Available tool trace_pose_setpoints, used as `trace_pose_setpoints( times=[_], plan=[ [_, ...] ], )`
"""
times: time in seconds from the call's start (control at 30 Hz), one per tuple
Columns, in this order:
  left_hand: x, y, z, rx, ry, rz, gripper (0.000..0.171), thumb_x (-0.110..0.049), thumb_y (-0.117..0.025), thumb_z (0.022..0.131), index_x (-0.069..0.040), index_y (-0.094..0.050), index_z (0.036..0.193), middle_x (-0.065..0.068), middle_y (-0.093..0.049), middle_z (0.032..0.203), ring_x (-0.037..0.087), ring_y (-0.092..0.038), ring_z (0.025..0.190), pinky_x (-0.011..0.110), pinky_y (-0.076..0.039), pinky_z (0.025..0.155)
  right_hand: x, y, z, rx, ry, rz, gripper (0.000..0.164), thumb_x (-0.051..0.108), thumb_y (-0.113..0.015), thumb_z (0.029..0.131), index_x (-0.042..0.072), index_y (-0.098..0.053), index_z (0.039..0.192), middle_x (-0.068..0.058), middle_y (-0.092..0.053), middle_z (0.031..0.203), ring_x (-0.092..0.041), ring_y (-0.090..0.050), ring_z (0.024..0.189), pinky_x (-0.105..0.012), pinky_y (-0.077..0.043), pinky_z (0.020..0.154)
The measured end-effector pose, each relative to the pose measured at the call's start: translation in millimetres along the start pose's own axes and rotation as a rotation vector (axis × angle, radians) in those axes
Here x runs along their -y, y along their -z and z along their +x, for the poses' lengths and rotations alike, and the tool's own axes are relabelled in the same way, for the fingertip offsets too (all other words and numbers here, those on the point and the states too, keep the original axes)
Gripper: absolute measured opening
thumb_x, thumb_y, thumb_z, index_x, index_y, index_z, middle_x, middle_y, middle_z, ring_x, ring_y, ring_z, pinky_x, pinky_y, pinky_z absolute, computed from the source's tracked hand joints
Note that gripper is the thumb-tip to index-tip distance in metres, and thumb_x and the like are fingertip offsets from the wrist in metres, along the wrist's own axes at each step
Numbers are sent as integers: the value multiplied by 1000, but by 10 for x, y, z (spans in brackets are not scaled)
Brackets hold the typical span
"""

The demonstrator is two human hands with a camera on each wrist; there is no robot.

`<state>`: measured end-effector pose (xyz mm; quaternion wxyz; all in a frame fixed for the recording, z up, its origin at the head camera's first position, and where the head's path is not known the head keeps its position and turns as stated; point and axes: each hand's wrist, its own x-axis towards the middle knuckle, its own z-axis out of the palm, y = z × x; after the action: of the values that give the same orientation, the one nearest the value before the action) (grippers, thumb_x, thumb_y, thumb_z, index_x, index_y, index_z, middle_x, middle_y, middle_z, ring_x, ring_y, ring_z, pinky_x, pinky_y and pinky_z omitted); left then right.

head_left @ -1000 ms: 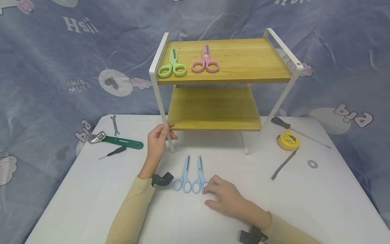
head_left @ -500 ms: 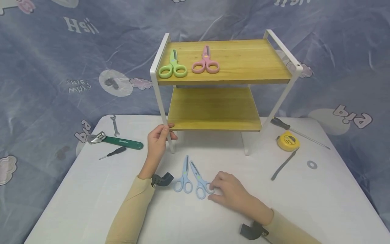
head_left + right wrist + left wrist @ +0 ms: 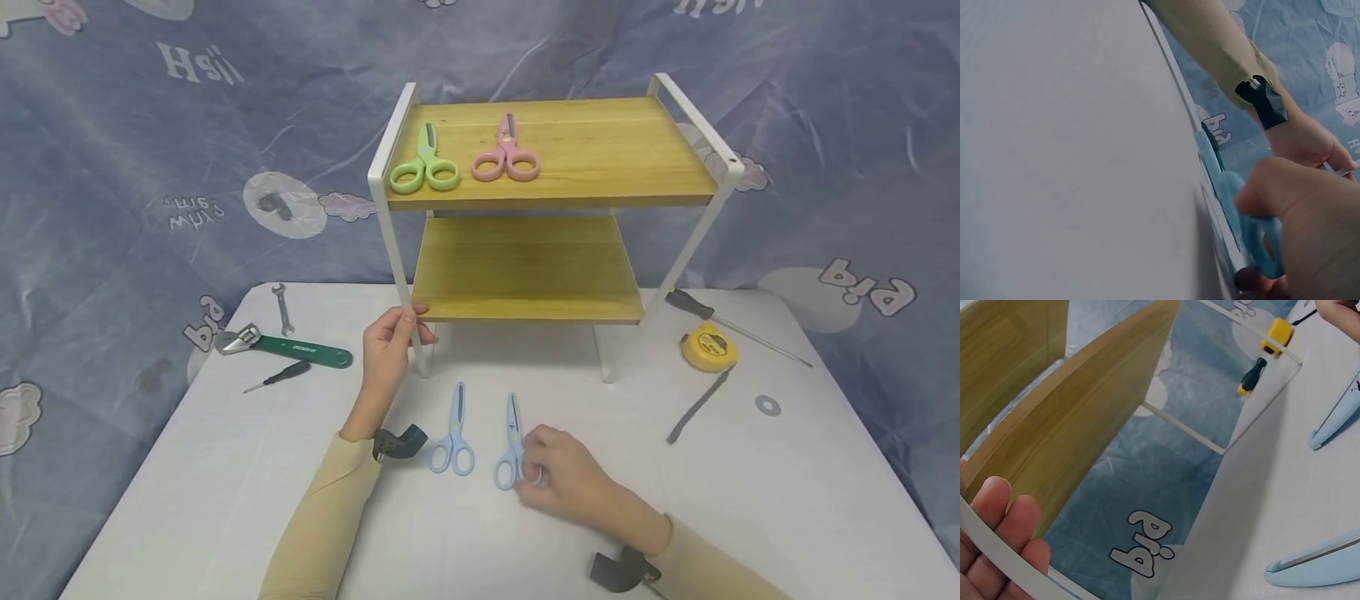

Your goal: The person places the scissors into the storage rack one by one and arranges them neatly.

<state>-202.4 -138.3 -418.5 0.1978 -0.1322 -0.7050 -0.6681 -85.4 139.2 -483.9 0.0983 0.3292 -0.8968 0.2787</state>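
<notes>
My left hand [image 3: 386, 350] grips the white left front leg [image 3: 396, 250] of a two-tier wooden shelf [image 3: 525, 267]; in the left wrist view its fingers [image 3: 1019, 519] curl around the white frame by the lower board. On the white table, my right hand [image 3: 566, 475] holds the handle loops of one pair of light blue scissors [image 3: 513, 442], whose blades point toward the shelf. The right wrist view has its thumb and fingers around a blue loop [image 3: 1260, 253]. A second light blue pair of scissors [image 3: 455, 433] lies to the left, apart from the first.
On the upper board lie green scissors [image 3: 426, 162] and pink scissors [image 3: 506, 154]. An adjustable wrench [image 3: 300, 350], a small screwdriver [image 3: 281, 375] and a spanner [image 3: 282, 308] lie left. Right are a long screwdriver [image 3: 693, 302], tape measure [image 3: 708, 346], dark flat strip [image 3: 697, 406] and washer [image 3: 768, 406].
The right-hand blue scissors have slid right, away from the other pair, swinging left at the tips and then straightening. My right hand moved right with them. My left hand stayed on the leg.
</notes>
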Motion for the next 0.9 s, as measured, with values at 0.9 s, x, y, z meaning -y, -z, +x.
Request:
trace_pose_setpoints(
  times=[0.9],
  plan=[
    [7,-16,-1,-11,-15,-9,27,-7,-51,105,15,-67,106,-8,-71,68,10,-73,70,22,-58,71,493,2034,903,-706,634,672,29,7,-87,78,-16,-69,74,-13,-79,99,-17,-77,97,-20,-59,84]
  ],
)
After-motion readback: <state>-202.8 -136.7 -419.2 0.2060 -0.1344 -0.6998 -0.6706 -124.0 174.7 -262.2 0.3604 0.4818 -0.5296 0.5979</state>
